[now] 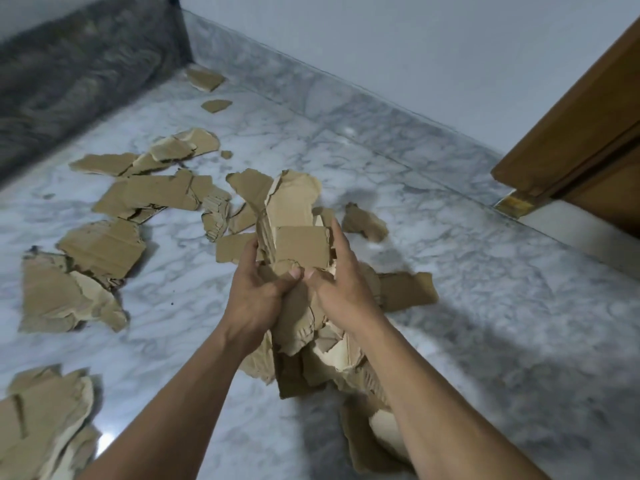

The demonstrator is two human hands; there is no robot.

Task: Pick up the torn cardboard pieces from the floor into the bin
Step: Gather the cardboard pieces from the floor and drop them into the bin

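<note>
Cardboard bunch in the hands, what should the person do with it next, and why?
Probably squeeze the cardboard bunch tighter before carrying it off. The left hand and right hand both grip it, but its lower pieces sag loosely below the wrists and might slip. No bin shows in this view, and more torn pieces lie on the floor.

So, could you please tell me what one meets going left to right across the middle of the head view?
Large torn piece, left hand, cardboard bundle gripped by both hands, right hand, flat torn piece, wooden door.
</note>
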